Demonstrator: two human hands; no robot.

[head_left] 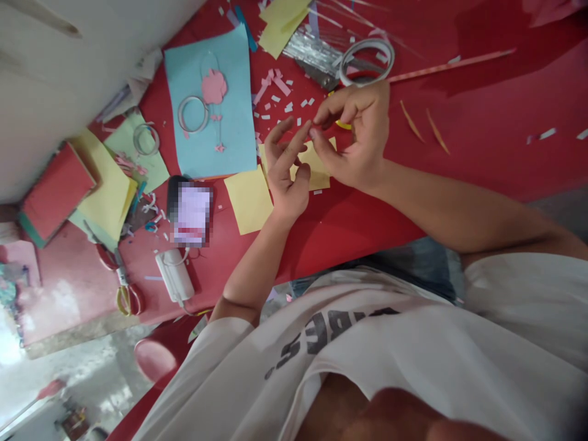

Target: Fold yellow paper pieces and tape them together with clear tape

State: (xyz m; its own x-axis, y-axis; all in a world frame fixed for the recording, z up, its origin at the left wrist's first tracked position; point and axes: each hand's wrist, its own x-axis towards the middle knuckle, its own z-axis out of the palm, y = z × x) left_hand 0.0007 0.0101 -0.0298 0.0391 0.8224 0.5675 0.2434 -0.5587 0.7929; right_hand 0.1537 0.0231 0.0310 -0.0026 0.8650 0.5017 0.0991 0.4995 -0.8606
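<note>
Both hands meet fingertip to fingertip above a yellow paper square (316, 168) on the red table (482, 147): the right hand (356, 138) pinches something too small to identify, while the left hand (287, 165) has fingers spread.

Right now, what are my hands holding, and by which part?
Left hand and right hand meet fingertip to fingertip over the yellow paper; anything pinched between them is too small to tell.

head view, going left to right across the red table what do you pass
red book → scissors → phone → yellow square sheet → left hand → right hand → two orange slivers
</note>
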